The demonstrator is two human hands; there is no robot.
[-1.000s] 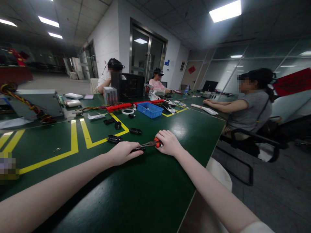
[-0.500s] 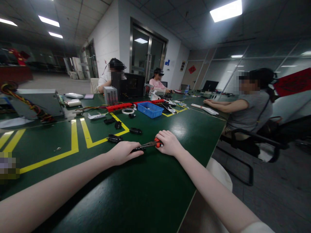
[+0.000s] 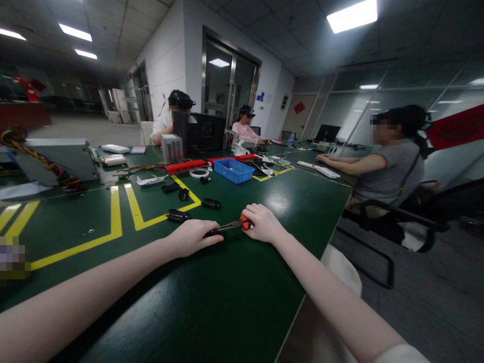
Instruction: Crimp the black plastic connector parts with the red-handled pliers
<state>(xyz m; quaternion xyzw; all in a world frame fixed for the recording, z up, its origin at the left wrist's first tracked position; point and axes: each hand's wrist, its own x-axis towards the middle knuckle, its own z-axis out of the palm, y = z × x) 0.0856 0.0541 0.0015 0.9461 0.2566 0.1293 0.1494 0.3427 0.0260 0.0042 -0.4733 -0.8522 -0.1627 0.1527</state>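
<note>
My right hand (image 3: 260,222) is closed round the red handles of a pair of pliers (image 3: 232,225) whose jaws point left, low over the green table (image 3: 212,297). My left hand (image 3: 192,237) lies palm down with its fingers curled over a small black part (image 3: 215,232) at the pliers' tip. Most of that part is hidden under my fingers. Several similar black parts (image 3: 178,216) lie just beyond, near the yellow tape lines.
A blue bin (image 3: 233,170), a white tape roll (image 3: 198,173), red strips and a metal box with coloured wires (image 3: 56,161) stand farther back. A person in grey (image 3: 393,161) sits at the right edge on an office chair; two others sit at the far end.
</note>
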